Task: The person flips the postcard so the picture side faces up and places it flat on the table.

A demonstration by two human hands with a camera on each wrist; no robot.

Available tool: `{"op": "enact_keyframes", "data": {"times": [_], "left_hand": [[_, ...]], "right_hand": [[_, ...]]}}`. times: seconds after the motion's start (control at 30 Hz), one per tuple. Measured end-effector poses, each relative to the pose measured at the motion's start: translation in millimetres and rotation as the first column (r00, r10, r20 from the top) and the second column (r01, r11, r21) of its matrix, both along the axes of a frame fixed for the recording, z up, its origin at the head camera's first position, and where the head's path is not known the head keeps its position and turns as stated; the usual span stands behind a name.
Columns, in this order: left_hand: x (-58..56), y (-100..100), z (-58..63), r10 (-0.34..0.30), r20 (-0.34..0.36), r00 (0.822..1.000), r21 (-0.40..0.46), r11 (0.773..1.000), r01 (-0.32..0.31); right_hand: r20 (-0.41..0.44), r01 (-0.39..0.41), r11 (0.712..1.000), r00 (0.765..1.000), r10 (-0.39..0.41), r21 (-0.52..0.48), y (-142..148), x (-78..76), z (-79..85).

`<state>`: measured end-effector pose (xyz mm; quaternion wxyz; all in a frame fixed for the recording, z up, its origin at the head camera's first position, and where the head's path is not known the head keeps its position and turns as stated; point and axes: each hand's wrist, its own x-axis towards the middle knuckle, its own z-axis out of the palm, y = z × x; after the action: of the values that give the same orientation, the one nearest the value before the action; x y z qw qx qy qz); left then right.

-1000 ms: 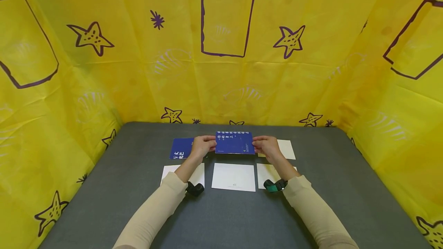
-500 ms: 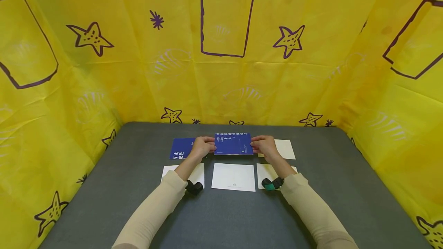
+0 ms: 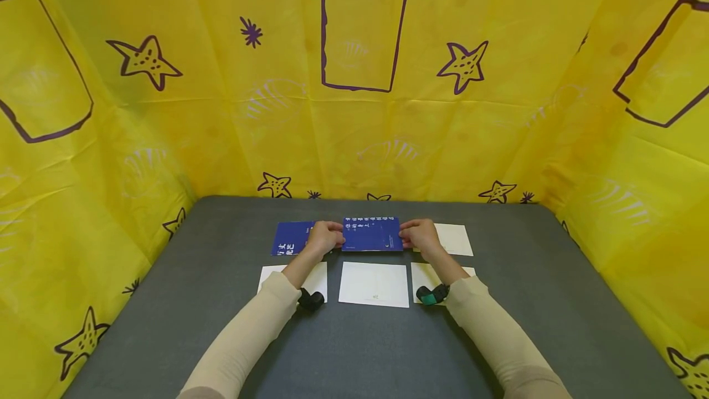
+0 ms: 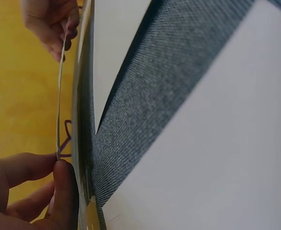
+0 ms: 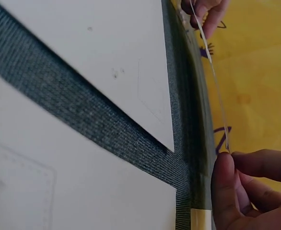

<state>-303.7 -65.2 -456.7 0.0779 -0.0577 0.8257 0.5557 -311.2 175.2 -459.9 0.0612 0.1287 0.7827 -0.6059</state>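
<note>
A blue card with white characters (image 3: 371, 236) is held up at the middle of the back row, its printed face toward the head camera. My left hand (image 3: 325, 237) pinches its left edge between thumb and fingers. At the opposite edge my right hand (image 3: 420, 236) pinches it the same way. Both wrist views show the card edge-on as a thin line, the left wrist view with the left thumb (image 4: 64, 191) against it. Behind my left hand lies another blue card (image 3: 289, 239), partly covered. A white card (image 3: 455, 239) lies partly behind my right hand.
Along the front row lie a white card (image 3: 373, 284) at the centre, one at the left (image 3: 316, 279) and one at the right (image 3: 426, 276), the outer two partly under the forearms. The grey table (image 3: 354, 350) meets yellow patterned cloth (image 3: 354, 128) behind and at the sides.
Both hands have lowered the blue card slightly toward the table, shifting it a little to the left. The cards lying on the table have stayed in place.
</note>
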Motion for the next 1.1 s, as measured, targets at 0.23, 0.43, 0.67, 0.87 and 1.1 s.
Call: {"op": "enact_keyframes", "data": {"times": [0.23, 0.43, 0.67, 0.87, 1.1], "left_hand": [[0.5, 0.8, 0.6, -0.01, 0.014, 1.0, -0.021, 1.0, 0.01], [0.1, 2.0, 1.9, -0.015, 0.025, 1.0, -0.005, 1.0, 0.015], [-0.9, 2.9, 5.9, -0.015, 0.045, 0.999, -0.017, 1.0, 0.016], [-2.8, 4.1, 4.3, -0.009, 0.067, 0.998, -0.028, 1.0, 0.011], [-7.7, 4.9, -1.1, -0.019, 0.076, 0.997, -0.047, 0.999, 0.023]], "right_hand": [[0.019, -0.007, 0.998, 1.0, 0.006, 0.07, -1.0, 0.6, 0.1], [0.025, -0.011, 0.997, 1.0, 0.009, 0.08, -1.3, -0.7, 0.3], [0.026, -0.018, 0.993, 1.0, 0.015, 0.113, -0.5, -4.5, -0.6], [0.034, -0.023, 0.99, 0.999, 0.018, 0.139, -1.1, -6.9, -1.0], [0.034, -0.026, 0.989, 0.999, 0.021, 0.146, -2.7, -7.3, -2.0]]}}
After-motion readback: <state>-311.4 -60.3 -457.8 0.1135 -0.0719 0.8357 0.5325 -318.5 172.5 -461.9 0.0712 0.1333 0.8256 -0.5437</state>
